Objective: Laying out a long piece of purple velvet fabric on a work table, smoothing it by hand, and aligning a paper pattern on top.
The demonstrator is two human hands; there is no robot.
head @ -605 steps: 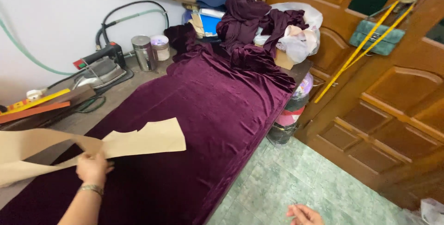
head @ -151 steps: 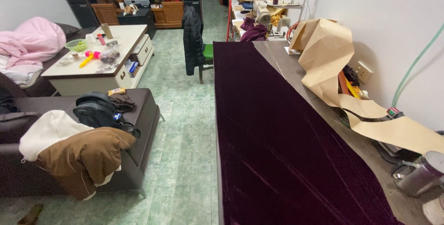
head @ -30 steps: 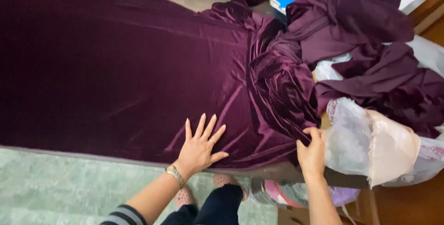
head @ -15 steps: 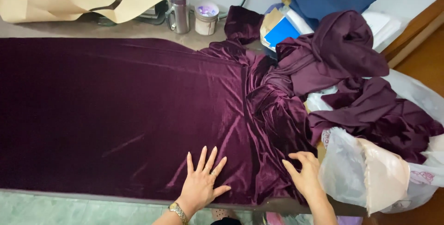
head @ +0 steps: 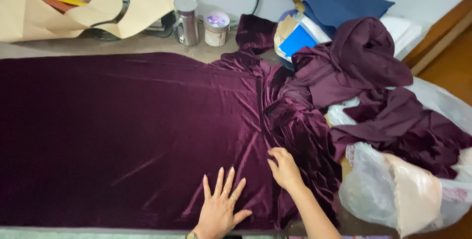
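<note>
At the back of the table you have a small round tub [head: 217, 28] with a white wall and a purple and white picture on its lid. It stands just beside a shiny metal can [head: 186, 20]. On your right lies a see-through plastic bag [head: 393, 192] with pale cloth inside.

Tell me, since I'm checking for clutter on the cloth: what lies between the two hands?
In the head view, only smooth purple velvet fabric lies between the left hand and right hand; both rest on it.
</note>
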